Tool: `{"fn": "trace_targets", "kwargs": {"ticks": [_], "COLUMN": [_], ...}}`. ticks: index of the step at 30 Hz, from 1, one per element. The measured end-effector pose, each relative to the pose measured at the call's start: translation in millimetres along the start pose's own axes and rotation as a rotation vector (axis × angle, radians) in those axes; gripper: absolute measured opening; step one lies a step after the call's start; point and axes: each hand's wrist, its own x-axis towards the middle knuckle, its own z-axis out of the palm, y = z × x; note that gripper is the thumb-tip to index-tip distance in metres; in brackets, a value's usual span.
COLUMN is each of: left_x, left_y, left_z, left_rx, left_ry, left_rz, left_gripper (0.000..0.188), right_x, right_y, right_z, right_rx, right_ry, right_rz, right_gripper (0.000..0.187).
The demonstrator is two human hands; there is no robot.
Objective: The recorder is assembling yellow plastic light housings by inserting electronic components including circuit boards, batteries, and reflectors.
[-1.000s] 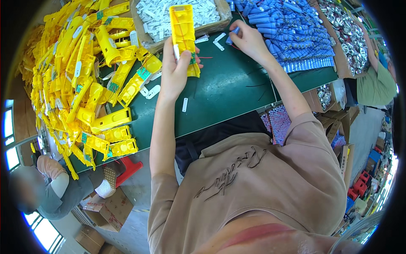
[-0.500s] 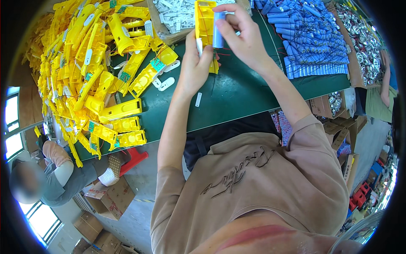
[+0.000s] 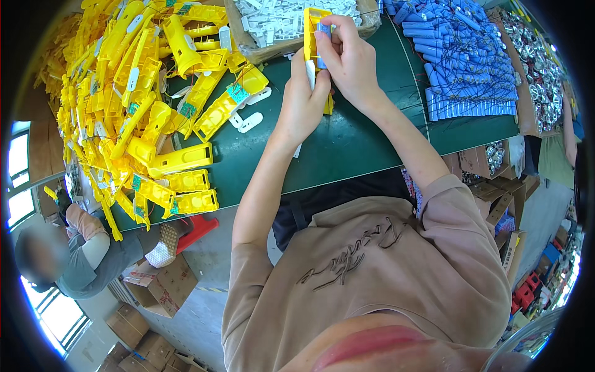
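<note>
My left hand is closed around a yellow plastic housing with a white piece on its side. The housing stands with its open hollow toward my right hand. Between the right thumb and fingers is a blue cylindrical battery, lying in the hollow of the housing. My fingers cover much of it, so how fully it is seated cannot be seen. A small white strip on the green table is partly hidden behind my left forearm.
Yellow housings with green circuit boards are heaped at left. A carton of small white parts stands behind my hands. Wired blue batteries are piled at right, beside a box of shiny metal parts. Another person sits at far left.
My right hand has brought the battery from beside the yellow housing into its hollow. The whole view has shifted slightly, and my left forearm now covers most of the white strip.
</note>
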Motion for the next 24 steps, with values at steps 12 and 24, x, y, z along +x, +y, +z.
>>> {"fn": "trace_targets", "kwargs": {"ticks": [12,24], "left_x": [1,1], "left_y": [-9,1], "left_z": [-6,-20], "left_rx": [-0.039,-0.136], "left_ry": [0.075,0.077], "left_rz": [-0.037,0.021], "left_gripper": [0.038,0.039], "right_x": [8,18], "right_y": [0,-14], "right_z": [2,8], "right_rx": [-0.415,0.062], "right_ry": [-0.059,-0.302], "right_rz": [-0.230,-0.116], "right_gripper": [0.039,0.048]}}
